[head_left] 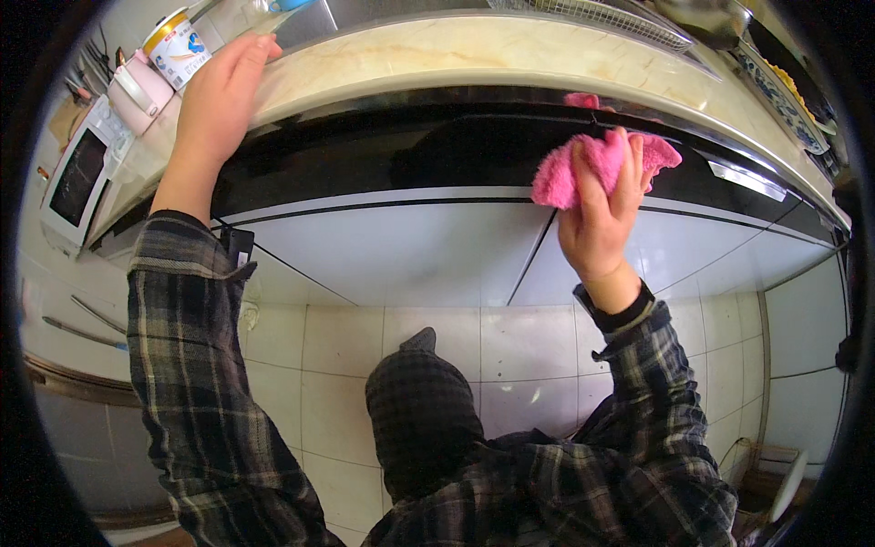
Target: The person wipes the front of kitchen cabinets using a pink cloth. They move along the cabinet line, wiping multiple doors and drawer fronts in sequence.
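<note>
Kitchen counter (410,55) in pale, marbled cream runs across the top of the view, seen from above and bent into an arc by the wide lens. Below its edge, to the right of centre, the person's right hand (600,214) is closed around a fluffy pink cloth (581,173), fingers spread over the bunched fabric, which lies against a glossy black panel (374,155) along the counter's front. One end of the cloth sticks out to the right of the fingers. Well apart, on the left, the left hand (223,96) reaches up to the counter's edge, its fingers extended close together and slightly blurred; whether they press on the surface I cannot tell. Both forearms wear dark plaid sleeves (187,337). Just beyond the left hand stand a white tin (176,53) with a gold rim and a pink jug (138,93) with a pale handle, and farther left a white microwave (77,182). At the upper right are a wire rack (629,20) and a blue-and-white patterned dish (775,98). Under the black panel come smooth white cabinet doors (392,251), then a pale tiled floor (527,351) below.
</note>
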